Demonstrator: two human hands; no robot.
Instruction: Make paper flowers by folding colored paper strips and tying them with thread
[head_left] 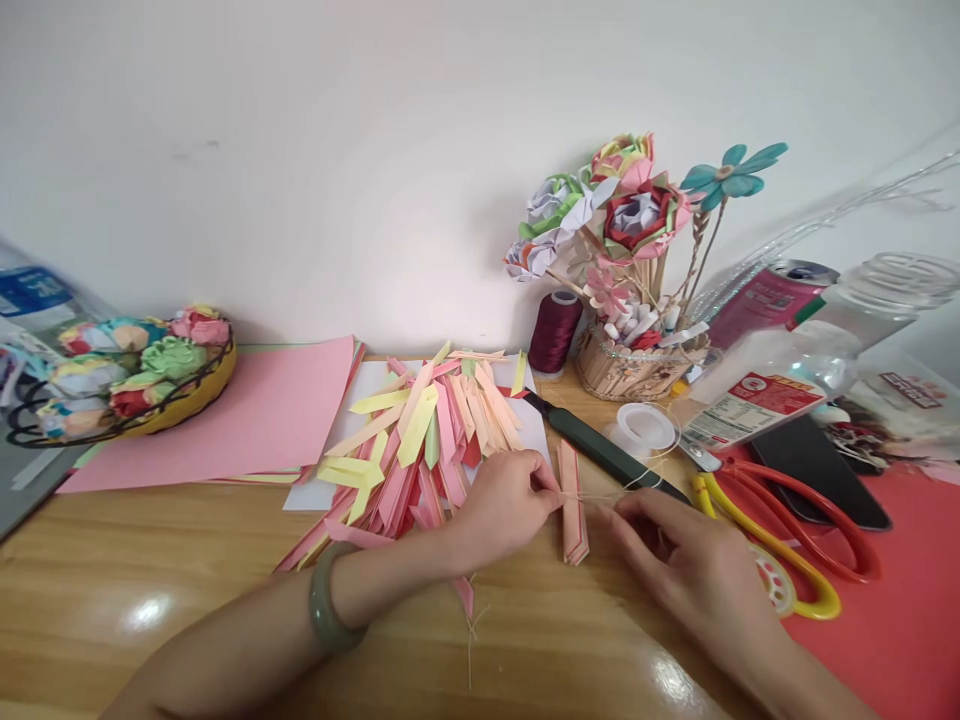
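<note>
A thin pale thread (585, 495) runs between my two hands. My left hand (510, 505), with a green bangle (330, 605) on its wrist, pinches one part of it. My right hand (690, 560) has its fingers closed on the other part, and a loop rises toward a white spool (646, 428). Under the thread lies a small stack of folded pink paper strips (573, 520). Left of my hand spreads a heap of folded paper strips (405, 450) in pink, yellow, peach and red. A loose thread end (470, 650) lies near the front.
Right of my hands are a dark green-handled cutter (600, 445), red-and-yellow scissors (806, 520), a black phone (817, 470) and clear bottles (765, 390). Behind stand a maroon thread cone (555, 332) and a basket (637, 368) of paper flowers. Pink paper (247, 410) and a flower basket (184, 405) lie left.
</note>
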